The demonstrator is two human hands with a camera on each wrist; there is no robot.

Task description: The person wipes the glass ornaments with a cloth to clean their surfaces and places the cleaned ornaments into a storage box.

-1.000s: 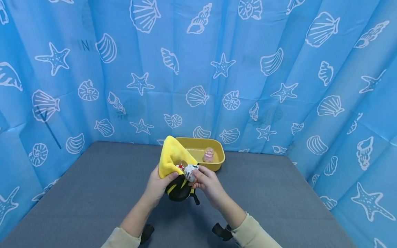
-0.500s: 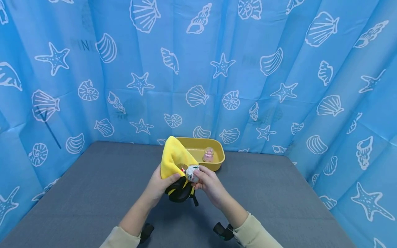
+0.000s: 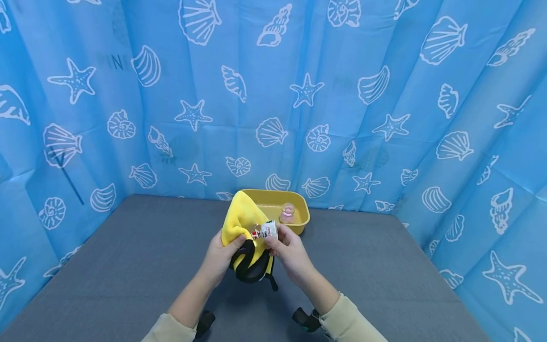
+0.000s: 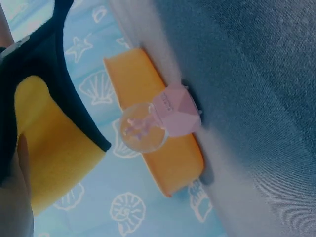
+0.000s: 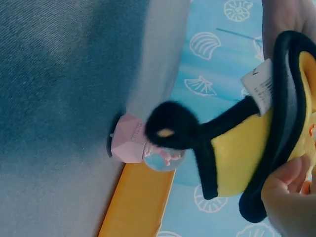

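My left hand (image 3: 217, 257) grips a yellow cloth (image 3: 240, 216) with black edging and a black hanging loop. My right hand (image 3: 294, 254) pinches the white printed base of a small snow globe (image 3: 269, 229), which has a red and white figure inside. Its clear dome points left, against the fold of cloth. In the right wrist view, the cloth's white label (image 5: 259, 85) and its loop (image 5: 173, 126) hang below the hands. A faceted pink snow globe (image 4: 177, 111) stands on the table near the hands in both wrist views; cloth and hands hide it in the head view.
Behind the hands, near the curtain, stands a yellow tray (image 3: 304, 211) with a pink snow globe (image 3: 287, 213) in it. A grey cloth (image 3: 376, 266) covers the table. A blue shell-patterned curtain (image 3: 273, 95) hangs around the back and sides.
My right hand has turned the white-based snow globe and lifted it slightly to the right. The cloth has shifted a little to the right, and its black edge has opened outward.
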